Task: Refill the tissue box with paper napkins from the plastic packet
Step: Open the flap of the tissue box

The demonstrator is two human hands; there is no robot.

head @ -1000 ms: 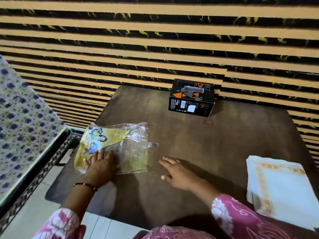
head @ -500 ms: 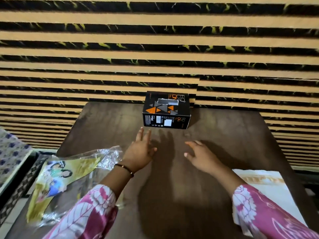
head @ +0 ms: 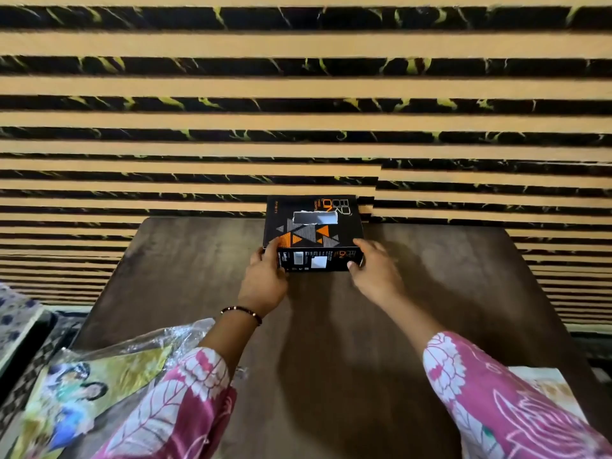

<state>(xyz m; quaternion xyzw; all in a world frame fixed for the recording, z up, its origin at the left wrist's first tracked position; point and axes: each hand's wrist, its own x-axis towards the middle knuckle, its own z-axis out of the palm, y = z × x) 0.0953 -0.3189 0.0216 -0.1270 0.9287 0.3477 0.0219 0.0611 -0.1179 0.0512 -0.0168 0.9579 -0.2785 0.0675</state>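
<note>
Tissue box [head: 313, 233] sits at far table [head: 430, 293] edge by the wall. Left hand [head: 265, 276] grips its near-left corner, right hand [head: 374, 270] its near-right w/ curled fingers. Best: person pulls evenly w/ both, keeps box level.

A dark brown wooden table [head: 430, 293] fills the middle, its far edge up against a wall [head: 298, 87] of horizontal tan slats over black, yellow-veined strips. At far left sits a blue-flowered cloth [head: 13, 313] beside a dark patterned frame [head: 49, 342]. Soft shadows fall across the tabletop.
</note>
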